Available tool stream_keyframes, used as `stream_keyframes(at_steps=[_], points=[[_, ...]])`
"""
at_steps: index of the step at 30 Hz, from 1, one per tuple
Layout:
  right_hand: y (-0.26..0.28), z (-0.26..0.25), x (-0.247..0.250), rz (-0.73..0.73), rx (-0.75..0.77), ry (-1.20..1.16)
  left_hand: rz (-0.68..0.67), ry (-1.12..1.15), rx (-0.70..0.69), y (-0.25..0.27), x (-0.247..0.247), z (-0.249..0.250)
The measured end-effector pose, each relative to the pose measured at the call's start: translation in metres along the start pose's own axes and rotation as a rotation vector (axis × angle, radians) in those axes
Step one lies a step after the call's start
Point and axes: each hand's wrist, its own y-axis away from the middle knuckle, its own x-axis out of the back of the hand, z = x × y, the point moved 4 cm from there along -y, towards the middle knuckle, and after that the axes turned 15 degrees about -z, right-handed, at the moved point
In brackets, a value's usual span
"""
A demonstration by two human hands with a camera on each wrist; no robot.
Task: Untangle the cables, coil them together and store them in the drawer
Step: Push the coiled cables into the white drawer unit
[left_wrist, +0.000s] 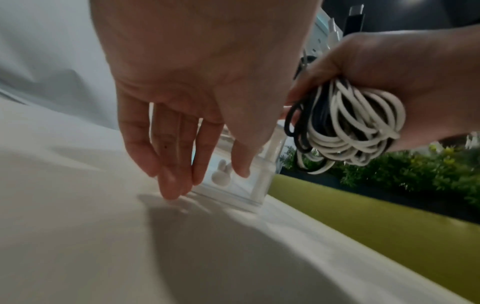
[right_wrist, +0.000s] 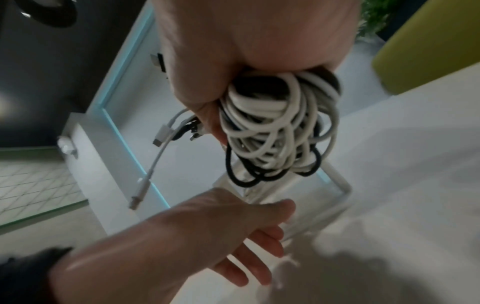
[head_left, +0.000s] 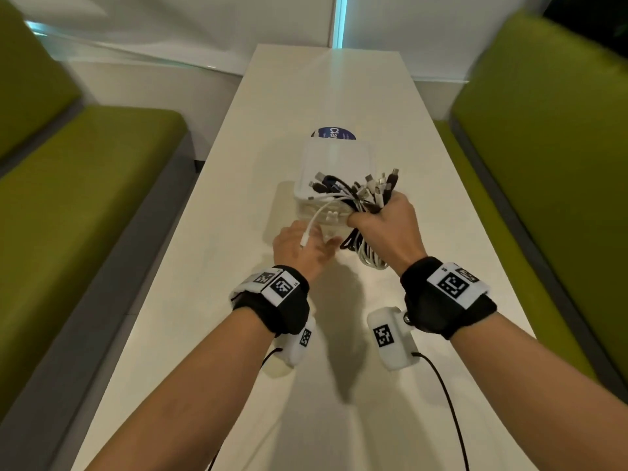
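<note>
From the head view, the right hand [head_left: 387, 226] gripped the coiled cables [head_left: 365, 195] above the front edge of the small white drawer unit [head_left: 334, 161], mid-table [head_left: 210, 300]; bare tabletop stretched toward the person. The left hand [head_left: 302, 248] lay open, fingers straight, just before the unit. The left wrist view showed its fingertips [left_wrist: 168, 185] near the surface beside the drawer [left_wrist: 233, 185]. The right wrist view showed loops [right_wrist: 272, 131] hanging below the fist, one white plug end [right_wrist: 140, 191] dangling free.
</note>
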Motion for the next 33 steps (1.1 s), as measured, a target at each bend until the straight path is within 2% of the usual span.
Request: stream_keyframes(at_steps=[3,5,7,10,13,16,18,20,21,23,24,26,27,29,31,33], points=[[-0.001,0.009,-0.003,-0.011,-0.035,-0.028,0.046,-0.007,-0.033,-0.007,0.002,0.004],[-0.001,0.01,-0.002,-0.018,-0.051,-0.073,0.03,0.042,-0.023,-0.01,0.002,0.007],[0.0,0.009,-0.001,-0.032,-0.057,-0.082,0.035,-0.014,-0.029,-0.005,0.001,0.011],[0.009,0.008,0.0,-0.046,-0.063,-0.052,0.014,0.077,-0.036,0.003,0.0,0.008],[0.024,0.006,-0.001,-0.053,-0.064,-0.027,-0.011,0.026,-0.054,0.023,0.002,0.005],[0.037,0.005,-0.002,-0.068,-0.087,-0.001,0.044,0.136,-0.119,0.047,0.003,-0.004],[0.044,0.002,-0.001,-0.073,-0.097,0.014,-0.008,0.155,-0.136,0.06,0.006,-0.007],[0.051,-0.004,0.0,-0.072,-0.087,0.036,-0.158,0.031,-0.085,0.07,0.008,-0.01],[0.056,-0.008,0.001,-0.061,-0.074,0.044,-0.189,-0.018,-0.05,0.076,0.015,-0.011],[0.07,-0.012,0.002,-0.025,-0.036,0.071,-0.1,0.051,-0.015,0.089,0.038,-0.016],[0.077,-0.012,0.001,-0.024,-0.02,0.084,0.006,0.187,-0.04,0.098,0.055,-0.017],[0.091,-0.01,-0.006,-0.079,-0.019,0.124,0.187,0.37,-0.21,0.115,0.082,-0.01],[0.096,-0.008,-0.011,-0.123,-0.03,0.137,0.171,0.311,-0.333,0.122,0.092,0.003],[0.103,-0.006,-0.019,-0.203,-0.067,0.108,-0.042,0.006,-0.527,0.128,0.089,0.024],[0.106,-0.008,-0.023,-0.243,-0.081,-0.015,-0.203,-0.171,-0.566,0.128,0.075,0.028],[0.107,-0.013,-0.025,-0.264,-0.08,-0.162,-0.167,-0.06,-0.527,0.128,0.066,0.024]])
